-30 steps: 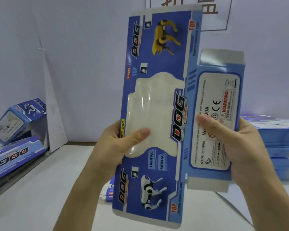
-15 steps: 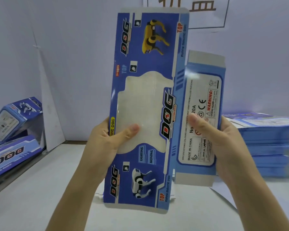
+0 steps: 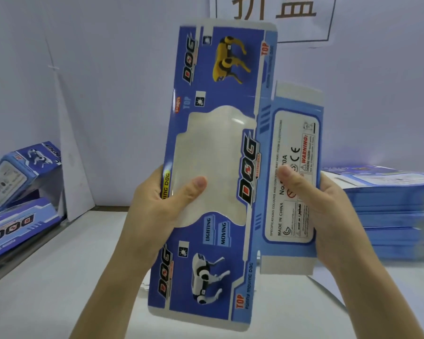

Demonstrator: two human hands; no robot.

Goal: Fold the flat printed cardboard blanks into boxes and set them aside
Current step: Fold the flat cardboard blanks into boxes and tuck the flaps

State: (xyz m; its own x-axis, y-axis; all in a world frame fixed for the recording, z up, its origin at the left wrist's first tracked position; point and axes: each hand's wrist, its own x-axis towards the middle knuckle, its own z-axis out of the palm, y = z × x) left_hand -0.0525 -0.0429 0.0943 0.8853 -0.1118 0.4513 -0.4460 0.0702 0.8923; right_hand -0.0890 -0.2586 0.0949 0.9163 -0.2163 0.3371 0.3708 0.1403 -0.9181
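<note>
- White table (image 3: 59, 277) below, pale wall (image 3: 108, 81) behind; a sign (image 3: 274, 18) with large dark characters was on that wall, just above the top edge of the cardboard blank (image 3: 247, 172).
- Blank was held up in the air in front of the wall, long axis near vertical, printed side to the camera, clear of the table.
- Print on it: blue, "DOG" logos, yellow robot dog near the top end, white robot dog near the bottom end.
- Clear window (image 3: 213, 155) sat mid-blank.
- Label panel (image 3: 287, 223) (white, "MADE IN CHINA", CE mark, warning text) formed the blank's right-hand part, angled slightly along the crease; plain flaps showed above and below it.
- Left hand (image 3: 157, 199) gripped the blank's left edge, left thumb (image 3: 194, 187) pressed flat on the window, fingers hidden behind.
- Right hand (image 3: 328, 209) gripped the blank's right edge, right thumb (image 3: 289, 177) across the label panel, fingers hidden behind.
- Stack of flat blanks (image 3: 389, 211) lay on the table to the right of the held blank, behind the right hand.
- Folded boxes (image 3: 17, 172) sat well to the left of the blank, one tilted on top of another.
</note>
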